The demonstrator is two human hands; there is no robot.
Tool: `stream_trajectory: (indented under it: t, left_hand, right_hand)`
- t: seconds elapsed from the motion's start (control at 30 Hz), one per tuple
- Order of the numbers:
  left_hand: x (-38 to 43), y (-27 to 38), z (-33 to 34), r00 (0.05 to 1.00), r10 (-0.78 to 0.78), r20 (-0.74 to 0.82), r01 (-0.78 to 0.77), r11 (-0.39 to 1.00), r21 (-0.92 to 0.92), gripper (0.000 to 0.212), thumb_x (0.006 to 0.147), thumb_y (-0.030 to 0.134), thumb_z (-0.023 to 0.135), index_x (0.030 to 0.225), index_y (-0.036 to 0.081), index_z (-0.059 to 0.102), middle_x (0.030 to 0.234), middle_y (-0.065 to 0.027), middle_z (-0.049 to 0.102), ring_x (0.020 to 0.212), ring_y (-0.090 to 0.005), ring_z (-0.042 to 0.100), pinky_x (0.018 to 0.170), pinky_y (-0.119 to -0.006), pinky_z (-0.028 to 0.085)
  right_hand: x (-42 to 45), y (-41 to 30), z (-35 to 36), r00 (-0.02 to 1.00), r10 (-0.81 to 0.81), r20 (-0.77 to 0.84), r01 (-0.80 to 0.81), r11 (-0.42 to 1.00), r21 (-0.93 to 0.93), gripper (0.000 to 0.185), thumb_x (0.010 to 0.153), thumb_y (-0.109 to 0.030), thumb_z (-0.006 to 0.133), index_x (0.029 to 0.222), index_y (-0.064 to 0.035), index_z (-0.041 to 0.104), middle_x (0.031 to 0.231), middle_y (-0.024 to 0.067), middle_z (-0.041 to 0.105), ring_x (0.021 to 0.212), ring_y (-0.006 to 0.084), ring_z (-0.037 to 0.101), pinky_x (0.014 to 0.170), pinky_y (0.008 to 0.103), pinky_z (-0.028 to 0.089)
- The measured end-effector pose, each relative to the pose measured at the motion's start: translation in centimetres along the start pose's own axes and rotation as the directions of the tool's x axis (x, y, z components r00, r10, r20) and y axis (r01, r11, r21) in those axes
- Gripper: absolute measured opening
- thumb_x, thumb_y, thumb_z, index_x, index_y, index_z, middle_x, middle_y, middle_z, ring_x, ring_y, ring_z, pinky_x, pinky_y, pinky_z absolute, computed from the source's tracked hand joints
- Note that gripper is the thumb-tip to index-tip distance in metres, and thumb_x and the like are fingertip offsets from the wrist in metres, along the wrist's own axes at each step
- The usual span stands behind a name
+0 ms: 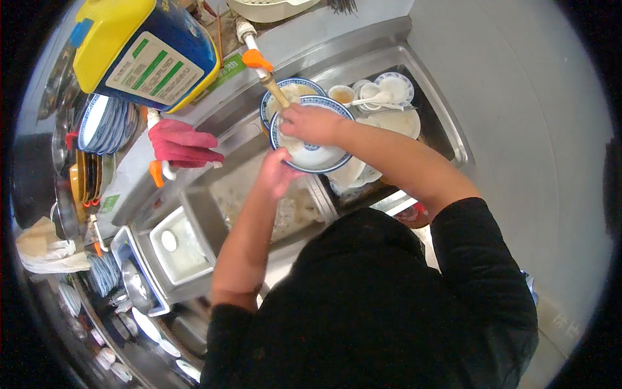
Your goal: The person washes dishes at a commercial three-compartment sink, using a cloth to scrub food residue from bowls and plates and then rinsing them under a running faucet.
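Note:
A white bowl with a blue patterned rim (323,158) is held tilted over the sink, below the faucet hose. My left hand (279,170) grips its near left edge, thumb over the rim. Inside the bowl lies my right hand (311,124), fingers bent against its inner wall near the hose end; whether they hold anything is hidden. Behind it is a second blue-rimmed bowl (272,99) with pale residue. To the right are stacked plates (401,121), small cups (341,95), a white spoon (384,98) and a saucer (401,87).
Cloudy water stands in the middle sink basin (296,214). Left of it are a white tub (180,270), pink rubber gloves (182,143) over a tap and a yellow-and-blue jug (155,68). Stacked blue-rimmed bowls (99,124) stand farther left. A grey wall (510,97) borders the right side.

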State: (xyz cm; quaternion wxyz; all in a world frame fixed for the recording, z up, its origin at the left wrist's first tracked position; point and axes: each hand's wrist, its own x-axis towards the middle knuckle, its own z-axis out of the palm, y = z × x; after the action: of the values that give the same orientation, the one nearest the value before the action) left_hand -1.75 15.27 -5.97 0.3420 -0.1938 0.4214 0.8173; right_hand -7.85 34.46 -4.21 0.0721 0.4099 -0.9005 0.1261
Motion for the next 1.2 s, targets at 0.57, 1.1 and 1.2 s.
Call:
stream_trajectory:
  t: [0.57,1.1,1.2]
  left_hand:
    - [0.1,-0.5,0.9,0.996,0.051,0.07,-0.049,0.999,-0.021,0.057,0.071,0.01,0.05,0.126,0.001,0.045,0.119,-0.0172,0.058,0.102,-0.0335,0.063,0.09,-0.056,0.051]
    - [-0.6,1.6,0.0,1.0,0.02,0.019,-0.021,0.999,0.039,0.053,0.072,0.018,0.052,0.122,-0.001,0.051,0.117,-0.016,0.062,0.101,-0.0307,0.064,0.083,-0.049,0.054]
    - [-0.6,1.4,0.3,1.0,-0.007,0.003,0.007,0.996,0.086,0.056,0.072,0.019,0.052,0.124,-0.001,0.05,0.119,-0.0165,0.061,0.103,-0.032,0.063,0.085,-0.051,0.053]
  right_hand:
    - [1.5,-2.4,3.3,0.891,0.437,-0.122,-0.217,0.647,0.731,0.021,0.078,-0.018,0.064,0.095,-0.0094,0.058,0.102,0.0207,0.053,0.096,0.0383,0.054,0.087,0.0431,0.045]
    - [-1.4,1.9,-0.3,0.999,-0.031,0.031,0.033,0.997,-0.074,0.015,0.08,-0.019,0.058,0.087,-0.008,0.065,0.104,0.0088,0.058,0.103,0.0277,0.057,0.089,0.0387,0.047]
    - [-1.5,2.0,-0.4,0.997,-0.068,-0.026,0.066,0.995,-0.068,0.015,0.08,-0.017,0.056,0.088,-0.0093,0.066,0.108,0.0079,0.056,0.104,0.0271,0.055,0.09,0.0389,0.047]
